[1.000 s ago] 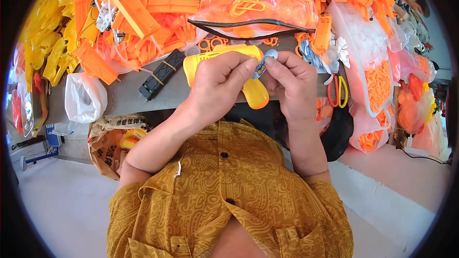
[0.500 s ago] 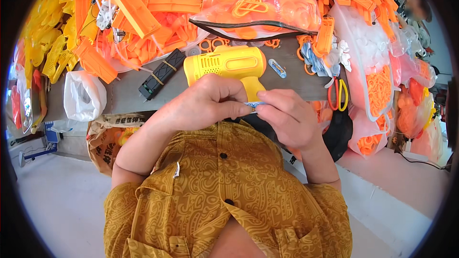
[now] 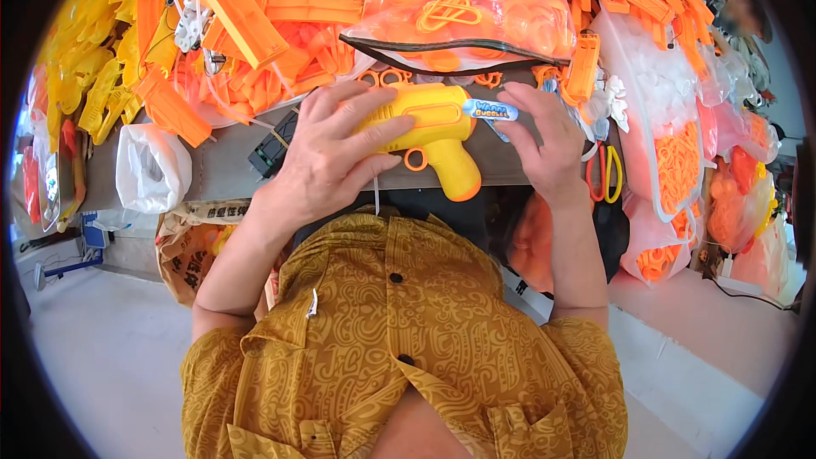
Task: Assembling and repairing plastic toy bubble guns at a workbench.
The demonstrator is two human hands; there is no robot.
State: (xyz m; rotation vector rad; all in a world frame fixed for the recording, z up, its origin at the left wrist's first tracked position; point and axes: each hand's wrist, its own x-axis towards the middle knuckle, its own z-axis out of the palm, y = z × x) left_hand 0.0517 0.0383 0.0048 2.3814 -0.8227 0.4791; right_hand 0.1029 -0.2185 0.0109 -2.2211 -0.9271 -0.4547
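A yellow toy gun (image 3: pixel 434 119) lies on its side at the table's front edge, its handle toward me. My left hand (image 3: pixel 336 140) is closed over its left end, fingers across the body and thumb below. Between the thumb and fingers of my right hand (image 3: pixel 544 132) is a small oval blue sticker (image 3: pixel 490 110), level with the gun's right end. Whether the sticker touches the gun I cannot tell. A black part (image 3: pixel 274 146) is partly hidden behind my left hand.
Orange plastic parts (image 3: pixel 246 21) heap up at the back left, beside yellow parts (image 3: pixel 68 76). A clear bag of orange pieces (image 3: pixel 476 8) lies behind the gun. A white bag (image 3: pixel 153 168) stands left; scissors (image 3: pixel 610 172) and bags of orange rings (image 3: pixel 676 157) are right.
Both hands were together at the gun's handle, pinching a small sticker. They have moved apart: the left has taken hold of the gun, the right has carried the sticker to its right end.
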